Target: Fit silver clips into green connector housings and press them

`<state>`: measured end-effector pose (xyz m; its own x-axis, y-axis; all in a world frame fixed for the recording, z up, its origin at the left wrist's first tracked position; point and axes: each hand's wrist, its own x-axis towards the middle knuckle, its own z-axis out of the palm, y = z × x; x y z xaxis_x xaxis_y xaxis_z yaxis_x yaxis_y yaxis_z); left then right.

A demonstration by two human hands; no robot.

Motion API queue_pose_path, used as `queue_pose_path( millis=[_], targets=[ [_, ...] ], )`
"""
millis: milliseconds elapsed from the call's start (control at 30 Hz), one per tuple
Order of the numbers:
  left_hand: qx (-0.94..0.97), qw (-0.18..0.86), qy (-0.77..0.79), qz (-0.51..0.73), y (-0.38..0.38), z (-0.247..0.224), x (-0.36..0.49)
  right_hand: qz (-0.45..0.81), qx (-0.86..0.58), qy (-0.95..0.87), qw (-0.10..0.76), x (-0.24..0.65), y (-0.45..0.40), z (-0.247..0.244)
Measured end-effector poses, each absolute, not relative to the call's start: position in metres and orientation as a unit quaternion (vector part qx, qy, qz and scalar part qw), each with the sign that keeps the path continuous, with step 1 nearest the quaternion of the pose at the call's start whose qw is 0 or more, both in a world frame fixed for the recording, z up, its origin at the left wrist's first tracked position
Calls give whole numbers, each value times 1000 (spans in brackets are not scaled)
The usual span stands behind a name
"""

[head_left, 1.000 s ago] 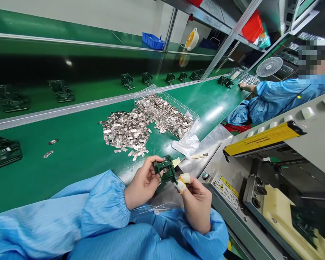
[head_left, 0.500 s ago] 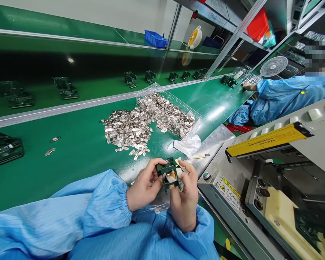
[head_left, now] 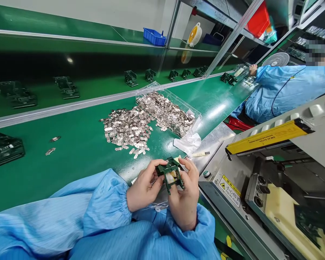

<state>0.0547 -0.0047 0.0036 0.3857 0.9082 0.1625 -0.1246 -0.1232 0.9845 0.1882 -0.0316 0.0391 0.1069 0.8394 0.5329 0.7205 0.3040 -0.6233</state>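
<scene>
A dark green plastic frame (head_left: 170, 169) with an opening in it is held between both hands, above the near edge of the table. My left hand (head_left: 144, 186) grips its left side with thumb and fingers. My right hand (head_left: 185, 189) closes on its right side, the index finger raised at the top and the thumb underneath. Something pale shows through the opening; I cannot make out what it is. Beyond the hands, small metal pieces (head_left: 127, 128) lie in a heap beside a clear tray (head_left: 197, 121) full of similar pieces.
A white cloth (head_left: 188, 144) lies by the tray. At right stands a machine with a yellow bar (head_left: 268, 137). Green frames (head_left: 5, 148) lie at far left, with two loose metal pieces (head_left: 55, 138) nearby. A person in blue (head_left: 284, 90) works at the back right.
The green frame has tilted slightly in my hands. The person at the back right has sat more upright, and that person's hand has moved up.
</scene>
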Motion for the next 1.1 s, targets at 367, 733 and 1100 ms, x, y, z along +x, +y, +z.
queue_pose_path(
  millis=[367,733,1100],
  targets=[
    [612,593,279,442,-8,8,54,431,-517,-380,635,181,-39,17],
    [597,593,297,450,-17,18,64,410,-488,-349,687,170,-42,13],
    [662,633,277,291,-11,58,87,336,-507,-559,563,273,-88,53]
  ],
)
